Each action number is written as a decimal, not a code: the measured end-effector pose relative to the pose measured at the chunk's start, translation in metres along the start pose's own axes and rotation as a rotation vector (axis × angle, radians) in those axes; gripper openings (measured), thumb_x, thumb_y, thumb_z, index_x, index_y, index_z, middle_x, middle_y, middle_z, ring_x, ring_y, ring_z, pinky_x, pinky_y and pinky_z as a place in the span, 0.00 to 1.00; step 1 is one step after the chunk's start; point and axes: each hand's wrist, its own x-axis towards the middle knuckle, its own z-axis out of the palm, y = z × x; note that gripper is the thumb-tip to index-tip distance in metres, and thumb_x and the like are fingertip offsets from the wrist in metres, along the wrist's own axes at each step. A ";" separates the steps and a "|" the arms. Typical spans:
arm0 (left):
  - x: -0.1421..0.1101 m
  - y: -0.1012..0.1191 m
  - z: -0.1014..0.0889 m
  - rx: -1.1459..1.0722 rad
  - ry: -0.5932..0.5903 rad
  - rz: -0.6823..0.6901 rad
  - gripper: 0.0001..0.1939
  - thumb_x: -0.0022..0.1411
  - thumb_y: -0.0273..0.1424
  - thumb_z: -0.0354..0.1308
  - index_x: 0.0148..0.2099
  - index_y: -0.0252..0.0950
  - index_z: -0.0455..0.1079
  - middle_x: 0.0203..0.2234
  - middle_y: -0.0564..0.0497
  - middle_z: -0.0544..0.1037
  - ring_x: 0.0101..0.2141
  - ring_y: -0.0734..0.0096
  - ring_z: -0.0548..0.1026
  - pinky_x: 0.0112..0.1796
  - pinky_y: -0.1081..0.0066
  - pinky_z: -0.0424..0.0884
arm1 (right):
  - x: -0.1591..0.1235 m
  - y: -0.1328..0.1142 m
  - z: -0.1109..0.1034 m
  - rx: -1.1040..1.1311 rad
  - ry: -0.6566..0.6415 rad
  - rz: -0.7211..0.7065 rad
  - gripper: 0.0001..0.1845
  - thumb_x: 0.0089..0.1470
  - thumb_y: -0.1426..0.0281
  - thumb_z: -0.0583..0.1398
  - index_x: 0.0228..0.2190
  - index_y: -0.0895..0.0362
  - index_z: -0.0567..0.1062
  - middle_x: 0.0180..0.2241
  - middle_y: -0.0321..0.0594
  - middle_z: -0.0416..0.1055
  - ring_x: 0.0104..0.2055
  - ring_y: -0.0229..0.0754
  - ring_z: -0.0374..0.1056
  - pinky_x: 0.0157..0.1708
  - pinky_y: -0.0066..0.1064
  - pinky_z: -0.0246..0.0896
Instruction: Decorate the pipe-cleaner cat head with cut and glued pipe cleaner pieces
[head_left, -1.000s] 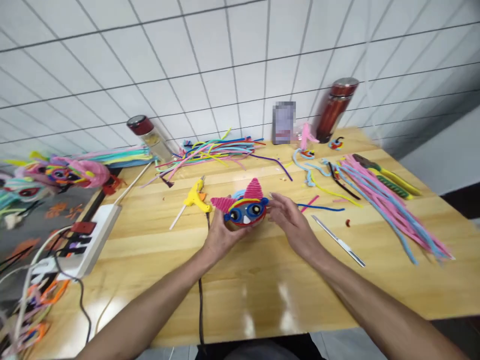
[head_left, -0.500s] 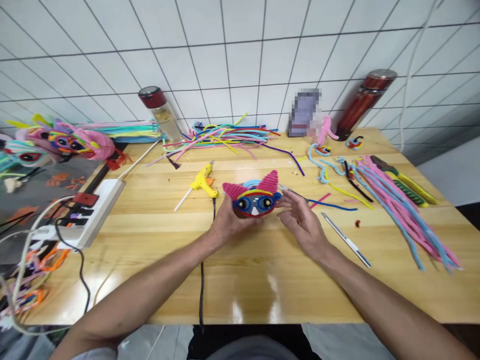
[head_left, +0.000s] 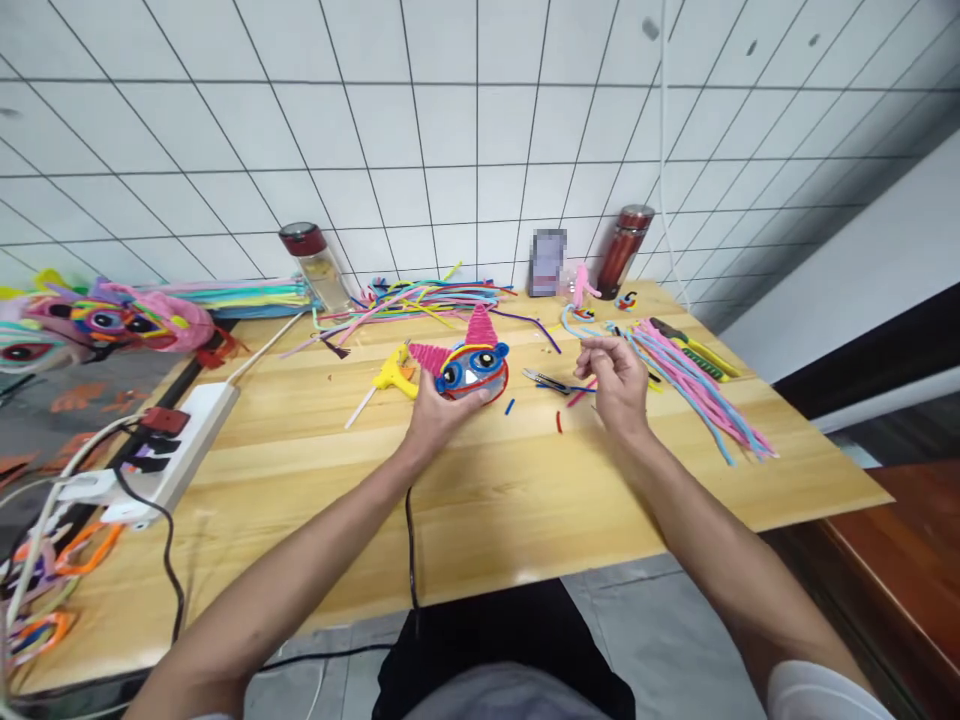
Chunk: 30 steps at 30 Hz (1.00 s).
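Note:
My left hand (head_left: pixel 442 415) is closed around the lower left side of an animal head made of pipe cleaners (head_left: pixel 474 374). Two pink pointed ears, blue-ringed eyes and a red and yellow edging show on it. My right hand (head_left: pixel 616 385) hovers over the table to the right, apart from the head. Its fingers are curled with the tips pressed together, and whatever may be between them is too small to make out. Between the hands lie a dark-handled cutting tool (head_left: pixel 547 381), a short blue piece (head_left: pixel 510 407) and a short red piece (head_left: pixel 559 422).
A yellow glue gun (head_left: pixel 394 373) lies left of the head. Pipe cleaners (head_left: pixel 435 300) are heaped by the wall, with a pink and blue bundle (head_left: pixel 697 390) and pliers (head_left: pixel 705 355) at right. Two flasks, a phone (head_left: pixel 547 263) and a power strip (head_left: pixel 176 450) stand around.
The view has turned to the right. My right hand has moved away from the head and its fingers have closed. The head is tilted in my left hand; short blue and red pieces now show.

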 end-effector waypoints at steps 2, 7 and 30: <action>-0.003 0.006 0.000 0.018 -0.037 -0.011 0.42 0.40 0.46 0.80 0.52 0.37 0.65 0.47 0.43 0.78 0.49 0.53 0.79 0.52 0.55 0.76 | 0.006 -0.011 -0.008 -0.052 -0.037 -0.006 0.14 0.61 0.56 0.63 0.39 0.53 0.77 0.26 0.32 0.73 0.26 0.37 0.69 0.30 0.31 0.67; -0.018 0.007 0.001 0.061 -0.096 0.001 0.42 0.41 0.45 0.80 0.52 0.38 0.64 0.48 0.43 0.78 0.49 0.55 0.79 0.52 0.55 0.75 | 0.014 -0.016 -0.021 -0.444 -0.182 -0.001 0.13 0.62 0.60 0.59 0.40 0.55 0.79 0.28 0.36 0.76 0.30 0.41 0.72 0.35 0.33 0.68; -0.040 -0.027 -0.004 0.133 -0.091 0.145 0.43 0.44 0.42 0.80 0.59 0.39 0.66 0.51 0.44 0.78 0.53 0.50 0.78 0.57 0.51 0.74 | 0.013 0.030 0.007 -1.209 -0.643 -0.001 0.17 0.67 0.70 0.57 0.52 0.57 0.80 0.50 0.53 0.79 0.53 0.53 0.72 0.49 0.38 0.63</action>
